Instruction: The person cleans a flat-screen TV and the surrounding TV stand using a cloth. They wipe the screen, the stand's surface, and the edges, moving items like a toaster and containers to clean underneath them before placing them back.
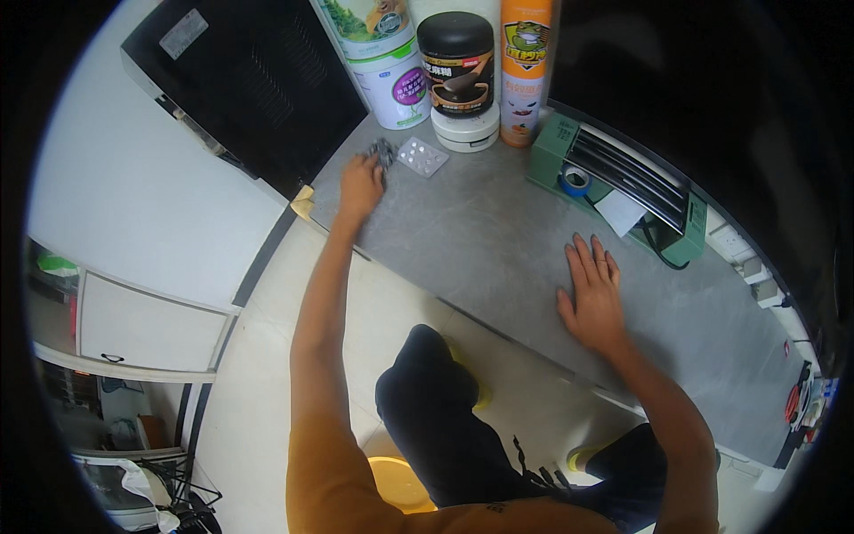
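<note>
My left hand (361, 185) reaches to the far left of the grey tabletop (467, 233), its fingers curled on the near edge of a small crumpled dark grey bundle (383, 151). What the bundle is made of cannot be told. Just right of it lies a blister pack (422, 157) with several round white tablets. My right hand (594, 300) rests palm down on the tabletop, fingers spread, holding nothing. Beyond its fingertips stands a green holder (552, 148) with black rollers, a roll of blue tape (575, 180), a white paper piece (620, 211) and a black cable.
Along the back stand a white-and-green canister (393, 93), a black jar (457, 67) on a white round tub (466, 130), and an orange spray can (524, 73). A black appliance panel (253, 87) borders the left. Wall sockets (730, 241) line the right; a yellow basin (400, 484) sits below.
</note>
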The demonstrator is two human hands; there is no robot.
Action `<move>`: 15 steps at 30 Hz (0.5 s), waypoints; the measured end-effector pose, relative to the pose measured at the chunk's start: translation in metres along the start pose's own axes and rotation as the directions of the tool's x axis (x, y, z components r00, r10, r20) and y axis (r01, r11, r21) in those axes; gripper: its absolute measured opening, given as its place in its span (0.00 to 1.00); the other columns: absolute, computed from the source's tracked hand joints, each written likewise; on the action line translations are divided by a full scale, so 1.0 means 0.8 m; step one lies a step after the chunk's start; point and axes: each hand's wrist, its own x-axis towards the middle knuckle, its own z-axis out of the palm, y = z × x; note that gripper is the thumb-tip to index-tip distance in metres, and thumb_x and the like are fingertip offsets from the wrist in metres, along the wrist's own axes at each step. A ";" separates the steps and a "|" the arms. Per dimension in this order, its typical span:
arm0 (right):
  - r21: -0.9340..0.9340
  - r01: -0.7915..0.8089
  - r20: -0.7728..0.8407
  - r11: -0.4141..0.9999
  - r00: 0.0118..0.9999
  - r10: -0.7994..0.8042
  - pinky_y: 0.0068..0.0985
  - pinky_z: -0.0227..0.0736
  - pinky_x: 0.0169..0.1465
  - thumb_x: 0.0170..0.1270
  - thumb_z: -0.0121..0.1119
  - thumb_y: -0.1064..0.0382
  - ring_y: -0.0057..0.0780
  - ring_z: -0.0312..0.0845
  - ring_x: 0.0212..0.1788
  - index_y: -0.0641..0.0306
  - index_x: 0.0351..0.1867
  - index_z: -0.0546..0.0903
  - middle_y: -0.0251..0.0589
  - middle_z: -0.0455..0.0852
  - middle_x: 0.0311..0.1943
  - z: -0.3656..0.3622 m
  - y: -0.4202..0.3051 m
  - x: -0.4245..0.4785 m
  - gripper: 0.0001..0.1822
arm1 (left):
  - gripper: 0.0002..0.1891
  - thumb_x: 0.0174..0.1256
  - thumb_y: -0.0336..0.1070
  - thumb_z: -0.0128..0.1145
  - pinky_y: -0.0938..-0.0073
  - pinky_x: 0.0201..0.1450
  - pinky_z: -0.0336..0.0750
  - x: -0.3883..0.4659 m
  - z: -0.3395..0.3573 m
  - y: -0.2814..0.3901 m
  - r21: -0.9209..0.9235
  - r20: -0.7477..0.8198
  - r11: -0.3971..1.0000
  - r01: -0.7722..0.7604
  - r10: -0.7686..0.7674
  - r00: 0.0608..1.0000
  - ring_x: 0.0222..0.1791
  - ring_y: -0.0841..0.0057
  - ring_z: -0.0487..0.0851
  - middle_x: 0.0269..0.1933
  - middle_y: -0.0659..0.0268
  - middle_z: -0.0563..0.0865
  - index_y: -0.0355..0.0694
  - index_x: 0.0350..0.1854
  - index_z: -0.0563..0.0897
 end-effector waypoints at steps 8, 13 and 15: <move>-0.003 -0.002 -0.009 1.000 1.000 0.002 0.51 0.43 0.74 0.62 0.56 0.56 0.56 0.48 0.75 0.73 0.66 0.66 0.54 0.59 0.72 0.001 0.000 -0.002 0.33 | 0.32 0.55 0.54 0.66 0.39 0.63 0.64 -0.050 -0.067 0.066 0.056 0.315 0.979 0.194 -0.202 0.927 0.65 0.49 0.71 0.62 0.49 0.78 0.38 0.58 0.80; -0.006 0.029 -0.041 1.000 0.999 -0.029 0.50 0.44 0.74 0.62 0.55 0.56 0.56 0.50 0.74 0.73 0.66 0.66 0.54 0.60 0.71 0.004 0.000 -0.002 0.33 | 0.33 0.63 0.55 0.60 0.31 0.68 0.54 -0.028 -0.050 0.094 0.167 0.138 0.981 0.099 -0.123 0.983 0.75 0.50 0.57 0.70 0.58 0.72 0.47 0.69 0.72; -0.016 0.034 -0.050 0.999 0.998 -0.035 0.50 0.44 0.74 0.63 0.55 0.55 0.56 0.50 0.74 0.72 0.66 0.67 0.54 0.61 0.71 0.006 0.001 -0.003 0.32 | 0.31 0.66 0.53 0.57 0.24 0.67 0.50 -0.017 -0.041 0.097 0.303 0.360 0.952 -0.034 -0.082 0.929 0.76 0.51 0.54 0.71 0.62 0.71 0.49 0.70 0.71</move>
